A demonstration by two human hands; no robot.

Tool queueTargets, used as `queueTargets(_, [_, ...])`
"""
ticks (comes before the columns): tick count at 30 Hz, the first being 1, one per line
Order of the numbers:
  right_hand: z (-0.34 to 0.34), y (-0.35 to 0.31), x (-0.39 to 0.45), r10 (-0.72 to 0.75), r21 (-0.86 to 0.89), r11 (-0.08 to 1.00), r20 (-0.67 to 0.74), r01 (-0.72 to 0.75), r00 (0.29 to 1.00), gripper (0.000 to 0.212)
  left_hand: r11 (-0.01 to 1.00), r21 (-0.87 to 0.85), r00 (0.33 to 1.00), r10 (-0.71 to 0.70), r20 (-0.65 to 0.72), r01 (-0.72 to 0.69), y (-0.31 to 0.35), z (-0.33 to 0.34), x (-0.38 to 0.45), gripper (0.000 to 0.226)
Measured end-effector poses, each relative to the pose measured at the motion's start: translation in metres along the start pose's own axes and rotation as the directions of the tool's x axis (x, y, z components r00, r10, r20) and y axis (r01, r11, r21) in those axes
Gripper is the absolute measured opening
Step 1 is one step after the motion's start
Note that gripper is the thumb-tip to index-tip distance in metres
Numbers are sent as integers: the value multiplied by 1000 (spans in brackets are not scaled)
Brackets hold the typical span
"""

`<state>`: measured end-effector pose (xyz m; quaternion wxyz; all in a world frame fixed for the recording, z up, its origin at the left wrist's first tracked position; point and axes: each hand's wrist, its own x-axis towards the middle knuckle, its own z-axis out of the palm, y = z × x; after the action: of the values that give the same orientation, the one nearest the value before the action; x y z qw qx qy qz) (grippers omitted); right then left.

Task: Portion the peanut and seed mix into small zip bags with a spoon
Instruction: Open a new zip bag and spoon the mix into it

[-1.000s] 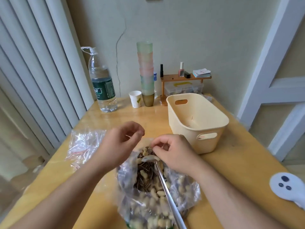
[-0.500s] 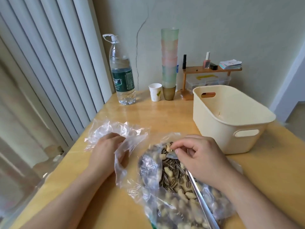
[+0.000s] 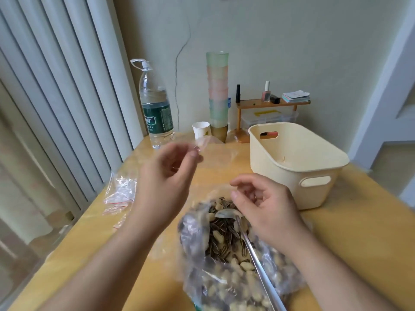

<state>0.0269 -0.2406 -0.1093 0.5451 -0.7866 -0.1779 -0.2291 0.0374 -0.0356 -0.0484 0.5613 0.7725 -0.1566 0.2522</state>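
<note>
In the mix bag (image 3: pixel 226 277), spoon (image 3: pixel 253 252) bowl-away, handle toward camera; left hand (image 3: pixel 166 176) pinching zip bag (image 3: pixel 215 151), right hand (image 3: pixel 267 205) loosely empty.

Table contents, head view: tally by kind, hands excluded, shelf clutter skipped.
Water bottle: 1
Paper cup: 1
Stack of plastic cups: 1 stack, cup count unclear
Cream basket: 1
Big bag of peanut and seed mix: 1
Spoon: 1
Small zip bag in left hand grip: 1
Pile of spare zip bags: 1 pile, count unclear
Total: 8
</note>
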Motion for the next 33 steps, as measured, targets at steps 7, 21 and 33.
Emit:
queueTargets(7, [-6,-5,4,120,202,975,-109,-97,987,33,919,-307,956,-179,232,246,-21,68,-32,21])
queueTargets(21, [-2,3,-3,189,85,981,-229,-174,955,9,940,-300,977,-111,181,162,-32,50,-47,20])
queueTargets(33, [-6,-12,-3,351,445,838,4,-316,936,29,818,-416,916,-332,223,398,-44,37,-28,15])
